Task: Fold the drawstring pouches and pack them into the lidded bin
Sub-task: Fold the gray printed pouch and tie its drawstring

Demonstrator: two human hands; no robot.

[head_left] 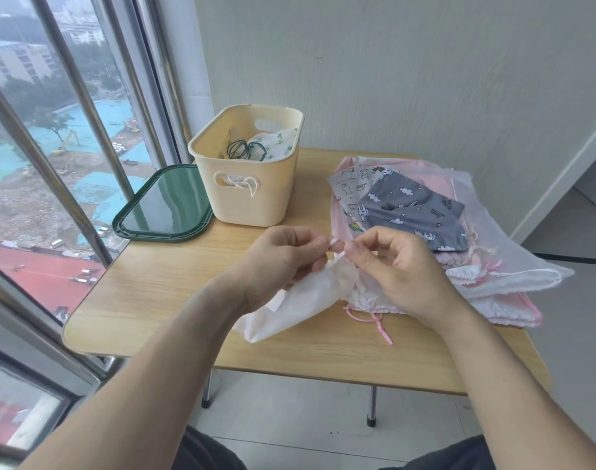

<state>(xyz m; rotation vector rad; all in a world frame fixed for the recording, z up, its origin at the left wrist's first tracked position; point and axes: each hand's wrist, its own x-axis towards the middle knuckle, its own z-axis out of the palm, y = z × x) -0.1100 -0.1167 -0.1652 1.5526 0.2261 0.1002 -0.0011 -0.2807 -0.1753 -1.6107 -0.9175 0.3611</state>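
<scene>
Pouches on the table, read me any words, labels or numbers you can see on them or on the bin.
Grey pouch: small dark lettering printed among the clouds and rabbits, too blurred to read.
Beige pouch: tiny print beside the cartoon figures, too small to read.
Bin and lid: no text visible.

left hand [283, 262]: bare, no rings | right hand [401, 266]: bare | forearms: bare, no sleeves visible | lap: dark fabric trousers [208, 452]

The bin [252, 171] sits at the back of the table [160, 300], its lid [164, 205] to the left, the pile of pouches [425, 215] to the right
</scene>
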